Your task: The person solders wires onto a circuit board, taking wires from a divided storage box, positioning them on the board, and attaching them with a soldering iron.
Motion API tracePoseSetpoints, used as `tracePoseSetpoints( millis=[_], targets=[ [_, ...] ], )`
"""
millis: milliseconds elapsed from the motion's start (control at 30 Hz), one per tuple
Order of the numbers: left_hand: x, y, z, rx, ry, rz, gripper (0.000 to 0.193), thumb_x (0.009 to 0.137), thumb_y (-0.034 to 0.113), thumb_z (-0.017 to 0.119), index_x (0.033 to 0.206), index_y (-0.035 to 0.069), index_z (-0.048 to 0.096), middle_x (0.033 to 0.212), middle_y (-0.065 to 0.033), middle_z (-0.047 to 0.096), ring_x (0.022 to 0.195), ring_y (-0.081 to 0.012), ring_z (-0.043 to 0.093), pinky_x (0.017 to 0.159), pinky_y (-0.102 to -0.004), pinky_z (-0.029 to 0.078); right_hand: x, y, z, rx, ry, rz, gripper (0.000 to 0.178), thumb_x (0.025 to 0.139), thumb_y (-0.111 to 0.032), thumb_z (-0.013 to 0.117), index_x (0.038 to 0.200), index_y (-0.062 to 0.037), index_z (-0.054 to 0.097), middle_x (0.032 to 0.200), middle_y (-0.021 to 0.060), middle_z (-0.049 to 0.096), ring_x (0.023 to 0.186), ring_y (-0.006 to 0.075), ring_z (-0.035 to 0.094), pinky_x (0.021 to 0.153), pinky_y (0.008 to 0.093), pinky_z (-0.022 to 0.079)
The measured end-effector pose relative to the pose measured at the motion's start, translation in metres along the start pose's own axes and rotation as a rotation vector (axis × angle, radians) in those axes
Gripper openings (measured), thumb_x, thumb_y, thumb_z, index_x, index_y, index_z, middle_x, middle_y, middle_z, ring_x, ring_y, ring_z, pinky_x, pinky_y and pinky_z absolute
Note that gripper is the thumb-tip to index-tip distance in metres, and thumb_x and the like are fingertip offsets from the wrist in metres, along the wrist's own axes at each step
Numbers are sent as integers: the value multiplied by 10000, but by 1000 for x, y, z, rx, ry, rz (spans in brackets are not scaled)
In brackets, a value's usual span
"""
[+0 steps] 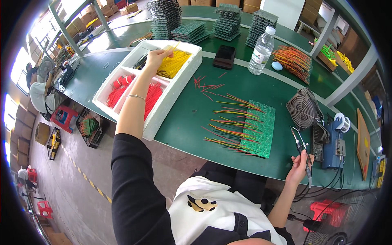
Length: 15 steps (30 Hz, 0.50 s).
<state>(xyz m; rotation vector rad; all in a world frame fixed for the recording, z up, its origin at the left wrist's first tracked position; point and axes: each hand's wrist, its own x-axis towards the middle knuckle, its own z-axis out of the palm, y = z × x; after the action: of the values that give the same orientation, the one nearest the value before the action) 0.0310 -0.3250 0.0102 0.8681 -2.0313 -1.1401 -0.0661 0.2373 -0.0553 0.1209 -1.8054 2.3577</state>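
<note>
Green, the board (267, 126) lies on the worktop (192, 130) beyond and left of my right hand (299, 165), which is wrapped round an iron (302, 148). Wires (228, 121) already line its length in clusters; I cannot tell which are soldered. More fill the box (171, 92) beneath my left hand (157, 58), pinched, seemingly on yellow wire (174, 45). The board's long axis runs away from me; its wires point left.

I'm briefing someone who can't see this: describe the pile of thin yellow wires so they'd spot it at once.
On the green tabletop, left of centre, sits a white four-compartment foam box. Its far-right compartment holds the pile of thin yellow wires, by the left hand. Yellow sets it apart from the red wires and dark wires alongside.
</note>
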Motion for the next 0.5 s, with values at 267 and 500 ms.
tracePoseSetpoints(
  millis=[267,500],
  targets=[
    [0,1,2,-67,-7,-1,223,815,288,665,792,73,719,648,32,582,475,-46,292,449,-242,275,0,-2,2,-15,-12,-6,213,881,-148,587,774,-98,410,559,-23,407,486,27,346,558,212,452],
    [5,0,1,-71,24,34,232,830,292,652,832,68,713,623,51,551,477,-31,304,437,-213,238,2,0,1,-10,-12,-3,214,879,-141,590,767,-95,414,577,-18,420,513,33,394,557,210,459]
  ],
)
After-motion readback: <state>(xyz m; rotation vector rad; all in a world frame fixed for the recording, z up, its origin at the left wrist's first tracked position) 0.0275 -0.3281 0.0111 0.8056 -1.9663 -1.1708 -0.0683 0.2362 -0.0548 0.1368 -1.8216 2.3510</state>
